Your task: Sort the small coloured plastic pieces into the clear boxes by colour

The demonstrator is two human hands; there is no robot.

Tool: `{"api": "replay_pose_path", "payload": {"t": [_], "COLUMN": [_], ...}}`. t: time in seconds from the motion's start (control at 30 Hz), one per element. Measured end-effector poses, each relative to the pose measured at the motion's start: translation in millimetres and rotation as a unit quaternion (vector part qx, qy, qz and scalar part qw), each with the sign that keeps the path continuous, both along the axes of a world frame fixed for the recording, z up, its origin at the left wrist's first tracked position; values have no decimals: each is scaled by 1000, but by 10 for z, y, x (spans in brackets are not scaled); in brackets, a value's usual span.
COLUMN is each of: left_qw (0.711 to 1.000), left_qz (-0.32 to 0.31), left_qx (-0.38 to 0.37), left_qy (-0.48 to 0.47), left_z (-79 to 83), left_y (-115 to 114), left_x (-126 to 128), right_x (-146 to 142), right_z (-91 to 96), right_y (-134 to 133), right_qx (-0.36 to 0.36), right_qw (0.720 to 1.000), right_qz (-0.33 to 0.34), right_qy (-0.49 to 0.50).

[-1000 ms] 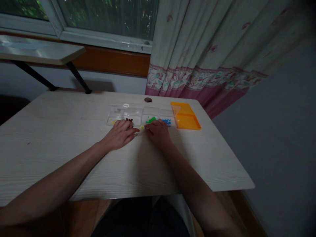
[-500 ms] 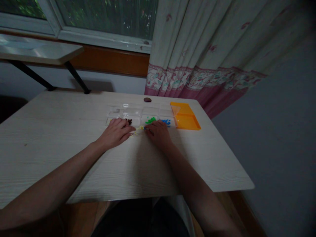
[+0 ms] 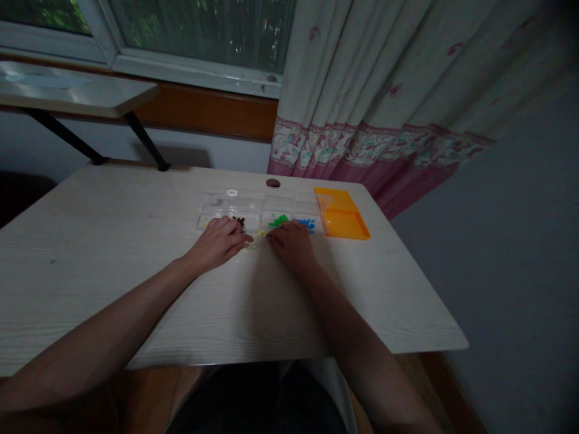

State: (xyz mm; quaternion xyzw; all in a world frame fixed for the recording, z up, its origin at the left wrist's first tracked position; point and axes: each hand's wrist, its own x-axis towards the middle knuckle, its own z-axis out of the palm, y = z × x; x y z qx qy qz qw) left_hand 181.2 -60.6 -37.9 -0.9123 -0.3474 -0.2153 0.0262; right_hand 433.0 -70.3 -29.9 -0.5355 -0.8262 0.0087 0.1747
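Observation:
A clear compartment box (image 3: 253, 206) sits toward the far side of the pale wooden table (image 3: 136, 271). Its cells hold dark brown (image 3: 239, 220), green (image 3: 278, 220) and blue (image 3: 306, 223) small pieces. My left hand (image 3: 219, 242) lies flat on the table just in front of the box, fingers stretched toward the right. My right hand (image 3: 293, 242) rests beside it, its fingers curled and its tips pinched together near a few yellow pieces (image 3: 260, 233) lying loose between the hands. What the pinch holds is too small to make out.
An orange lid or tray (image 3: 342, 216) lies right of the box. A dark round grommet (image 3: 272, 183) sits at the table's far edge. Behind it are a curtain (image 3: 384, 90), a window and a folding table (image 3: 67, 90) at the far left.
Both hands stay almost in place. The left hand has crept slightly toward the right hand and the yellow pieces.

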Motion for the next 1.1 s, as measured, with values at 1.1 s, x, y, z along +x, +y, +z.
{"api": "replay_pose_path", "payload": {"t": [1.1], "left_qw": [965], "left_qz": [249], "left_qx": [70], "left_qy": [-45], "left_z": [138], "left_y": [191], "left_x": [-497], "right_x": [107], "right_z": [-52], "right_y": [39], "right_qx": [30], "right_qw": [999], "right_qz": [-26], "right_qy": [4]}}
